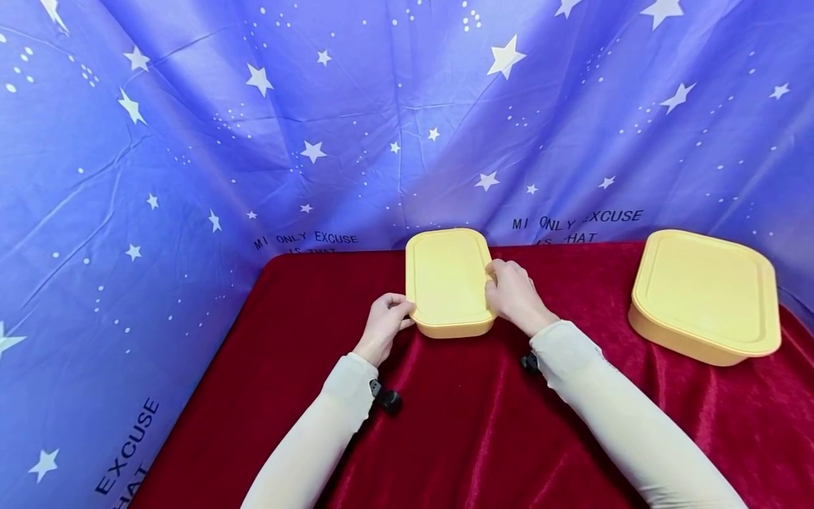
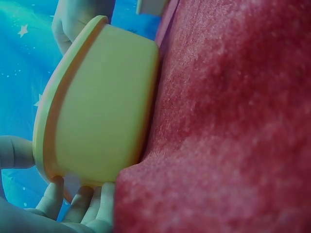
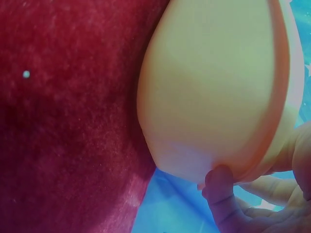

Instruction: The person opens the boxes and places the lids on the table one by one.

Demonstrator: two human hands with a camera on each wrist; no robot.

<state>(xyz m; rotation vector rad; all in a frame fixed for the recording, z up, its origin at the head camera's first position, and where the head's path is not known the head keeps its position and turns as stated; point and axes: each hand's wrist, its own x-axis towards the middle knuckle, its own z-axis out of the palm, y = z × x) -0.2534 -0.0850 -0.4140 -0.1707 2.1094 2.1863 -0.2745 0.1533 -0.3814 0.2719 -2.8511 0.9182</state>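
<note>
- Yellow lidded container [image 1: 449, 283]: stands upright on the red velvet-covered table [image 1: 445, 424], at the far edge and to the right of the far left corner. Its long sides run away from the person; one short end faces the near side of the table.
- Lid [image 1: 439, 265]: seated on the container, with a flat panel inside a raised border. In both wrist views, the lid rim projects beyond the container wall.
- Left hand [image 1: 386, 325]: clamped on the container at its near left corner. In the left wrist view, the thumb [image 2: 17, 153] bears on the lid rim, and the fingers [image 2: 104, 204] reach below the rim with their tips toward the wall.
- Right hand [image 1: 514, 293]: clamped on the right long side of the container. In the right wrist view, one fingertip [image 3: 219, 180] touches the wall just under the lid rim.
- Second yellow lidded container [image 1: 706, 297]: stands upright at the far right corner of the table, well apart from the first, with its lid fitted.
- Sleeves [image 1: 318, 424]: pale, covering both forearms. A black wrist camera [image 1: 386, 397] is fitted at each cuff.
- Curtain [image 1: 394, 106]: blue-violet, printed with white stars and black lettering; hangs behind the far edge and along the left edge of the table.
- Pale speck [image 3: 26, 74]: lies on the velvet in the right wrist view.
</note>
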